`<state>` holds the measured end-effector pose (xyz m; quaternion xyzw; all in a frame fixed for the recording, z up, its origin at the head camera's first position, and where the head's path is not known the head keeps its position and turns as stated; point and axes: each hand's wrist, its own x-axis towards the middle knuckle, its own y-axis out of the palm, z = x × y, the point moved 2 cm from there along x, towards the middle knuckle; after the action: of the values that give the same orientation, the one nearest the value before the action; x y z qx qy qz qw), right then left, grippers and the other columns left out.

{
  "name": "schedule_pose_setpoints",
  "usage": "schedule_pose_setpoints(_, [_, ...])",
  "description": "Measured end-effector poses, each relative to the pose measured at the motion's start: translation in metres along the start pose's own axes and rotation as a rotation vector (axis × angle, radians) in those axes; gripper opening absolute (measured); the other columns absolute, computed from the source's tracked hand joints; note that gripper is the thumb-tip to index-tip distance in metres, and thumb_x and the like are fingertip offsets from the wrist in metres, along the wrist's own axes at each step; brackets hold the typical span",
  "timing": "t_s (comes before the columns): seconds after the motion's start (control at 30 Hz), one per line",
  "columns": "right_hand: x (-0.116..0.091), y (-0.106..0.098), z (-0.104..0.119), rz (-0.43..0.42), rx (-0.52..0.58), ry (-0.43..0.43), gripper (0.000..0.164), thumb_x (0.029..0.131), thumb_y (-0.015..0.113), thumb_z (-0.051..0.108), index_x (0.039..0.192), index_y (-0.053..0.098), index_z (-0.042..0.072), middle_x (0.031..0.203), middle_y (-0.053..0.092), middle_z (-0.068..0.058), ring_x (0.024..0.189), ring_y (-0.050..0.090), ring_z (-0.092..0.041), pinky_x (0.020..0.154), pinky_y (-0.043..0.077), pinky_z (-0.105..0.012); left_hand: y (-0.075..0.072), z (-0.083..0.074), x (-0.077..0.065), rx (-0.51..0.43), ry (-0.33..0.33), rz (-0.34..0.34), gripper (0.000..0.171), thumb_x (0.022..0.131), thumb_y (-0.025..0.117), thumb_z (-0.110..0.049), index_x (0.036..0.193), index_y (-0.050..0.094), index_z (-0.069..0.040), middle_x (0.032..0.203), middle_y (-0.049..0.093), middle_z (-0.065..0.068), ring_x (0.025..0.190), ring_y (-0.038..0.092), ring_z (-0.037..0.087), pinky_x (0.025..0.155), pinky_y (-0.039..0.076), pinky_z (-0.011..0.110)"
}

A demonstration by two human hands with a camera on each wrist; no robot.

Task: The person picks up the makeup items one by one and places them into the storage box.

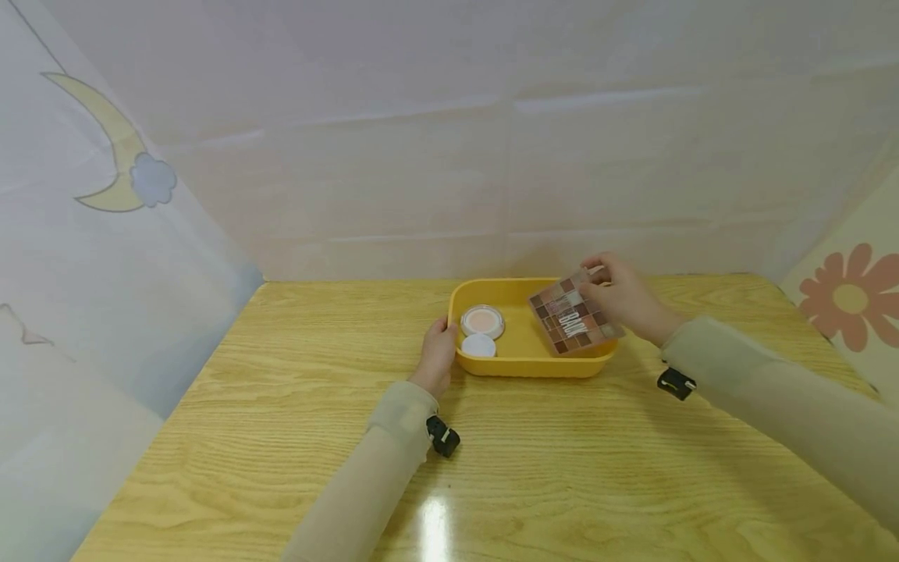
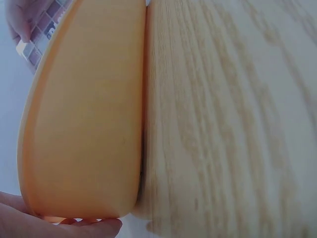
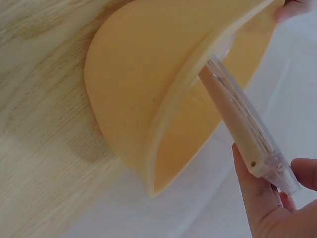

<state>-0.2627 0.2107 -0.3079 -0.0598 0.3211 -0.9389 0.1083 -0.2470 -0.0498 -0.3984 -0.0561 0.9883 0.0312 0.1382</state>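
A yellow plastic basket stands on the wooden table. My left hand holds its left end, fingers along the outer wall and thumb side at the rim. My right hand pinches an eyeshadow palette by its upper corner, between thumb and fingers. The palette, with a clear lid and brown and pink pans, tilts over the basket's right part, its lower edge near the front rim. A round compact and a round white disc-like item lie inside at the left.
The wooden table extends around the basket. Behind it hangs a pale cloth backdrop, close to the basket's back side. Side cloths carry a moon print and a flower print.
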Motion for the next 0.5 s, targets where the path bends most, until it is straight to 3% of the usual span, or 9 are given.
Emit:
schedule_pose_setpoints(0.17, [0.004, 0.008, 0.002, 0.017, -0.045, -0.025, 0.041, 0.1, 0.05, 0.01, 0.135, 0.039, -0.01, 0.119, 0.049, -0.029, 0.104, 0.053, -0.039, 0.08, 0.05, -0.043, 0.0, 0.0, 0.0, -0.001, -0.008, -0.006, 0.045, 0.106, 0.036, -0.014, 0.148, 0.034, 0.002, 0.152, 0.034, 0.018, 0.141, 0.029, 0.029, 0.114, 0.027, 0.043])
schedule_pose_setpoints(0.5, [0.007, 0.019, 0.012, 0.074, -0.069, -0.046, 0.04, 0.101, 0.05, 0.009, 0.133, 0.038, -0.011, 0.118, 0.05, -0.031, 0.103, 0.054, -0.04, 0.08, 0.05, -0.046, 0.0, 0.0, -0.001, -0.001, -0.008, -0.002, 0.045, 0.106, 0.035, -0.014, 0.148, 0.034, 0.002, 0.151, 0.034, 0.018, 0.14, 0.029, 0.03, 0.114, 0.027, 0.043])
